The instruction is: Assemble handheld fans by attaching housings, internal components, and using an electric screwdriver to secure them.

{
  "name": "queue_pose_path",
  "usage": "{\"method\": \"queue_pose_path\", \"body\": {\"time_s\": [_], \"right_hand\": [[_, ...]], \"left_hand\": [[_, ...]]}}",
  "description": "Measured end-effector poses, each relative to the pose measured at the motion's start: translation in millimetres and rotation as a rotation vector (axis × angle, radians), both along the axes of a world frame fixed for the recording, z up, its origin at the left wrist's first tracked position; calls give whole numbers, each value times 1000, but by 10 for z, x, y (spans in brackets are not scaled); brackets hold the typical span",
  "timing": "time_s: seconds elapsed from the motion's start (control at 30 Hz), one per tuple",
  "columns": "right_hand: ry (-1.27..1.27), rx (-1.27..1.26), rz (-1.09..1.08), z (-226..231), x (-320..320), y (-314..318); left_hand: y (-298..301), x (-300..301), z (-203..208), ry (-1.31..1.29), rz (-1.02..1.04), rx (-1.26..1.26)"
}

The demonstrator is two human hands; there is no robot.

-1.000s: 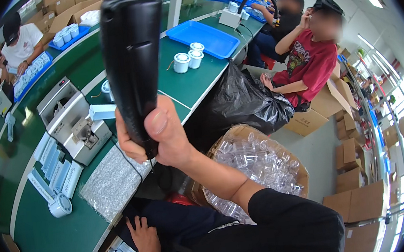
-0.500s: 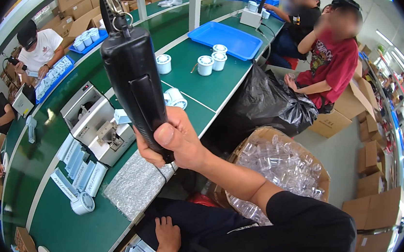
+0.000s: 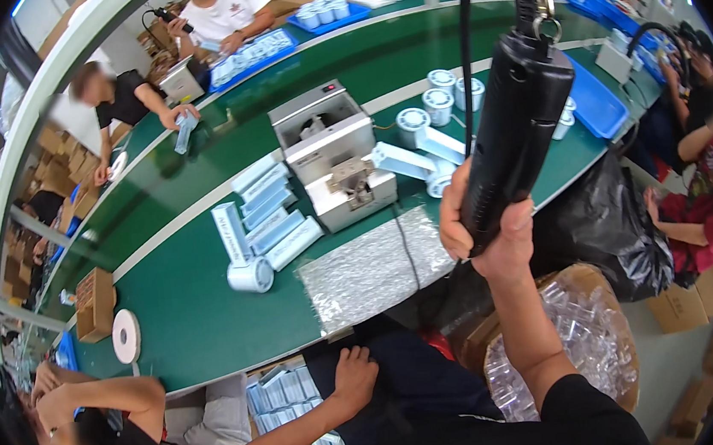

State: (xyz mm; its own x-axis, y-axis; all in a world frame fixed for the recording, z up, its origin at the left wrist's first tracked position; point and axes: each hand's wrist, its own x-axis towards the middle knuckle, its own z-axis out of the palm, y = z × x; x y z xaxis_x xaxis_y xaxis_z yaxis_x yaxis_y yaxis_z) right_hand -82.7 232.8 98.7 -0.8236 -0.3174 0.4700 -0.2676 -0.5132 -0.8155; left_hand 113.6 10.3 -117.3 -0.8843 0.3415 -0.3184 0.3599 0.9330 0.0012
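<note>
Right hand (image 3: 496, 248) wrapped tight round the black handheld tool (image 3: 513, 113), which leans right over the right part of the surface (image 3: 187, 333). Left hand (image 3: 356, 377) loosely open on dark trousers (image 3: 419, 379), gripping nothing visible. Grey machine (image 3: 337, 156) left of tool, silvery mat (image 3: 366, 273) on its near side.

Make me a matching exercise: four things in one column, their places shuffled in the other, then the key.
Things
1. Black elongated plastic tool
2. White flat round roll
3. Clear bubbly plastic sheet
4. Clear plastic pieces

Places
A. Inside a large brown cardboard container
B. Held in the person's right grip
C. Just in front of the silver boxy machine
D. Beside the small brown cardboard box

Pairs: 1-B, 2-D, 3-C, 4-A
</note>
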Motion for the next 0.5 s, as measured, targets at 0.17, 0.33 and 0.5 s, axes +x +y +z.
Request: {"method": "queue_pose_path", "body": {"time_s": [0.17,0.33,0.5], "right_hand": [[58,0,26,-19,-66,51],[0,-42,-38,-32,10,174],[40,-126,47,-155,-28,137]], "left_hand": [[-95,-62,-98,-98,-46,-69],[-170,-98,-57,-133,-102,41],[-307,109,-70,-46,-149,244]]}}
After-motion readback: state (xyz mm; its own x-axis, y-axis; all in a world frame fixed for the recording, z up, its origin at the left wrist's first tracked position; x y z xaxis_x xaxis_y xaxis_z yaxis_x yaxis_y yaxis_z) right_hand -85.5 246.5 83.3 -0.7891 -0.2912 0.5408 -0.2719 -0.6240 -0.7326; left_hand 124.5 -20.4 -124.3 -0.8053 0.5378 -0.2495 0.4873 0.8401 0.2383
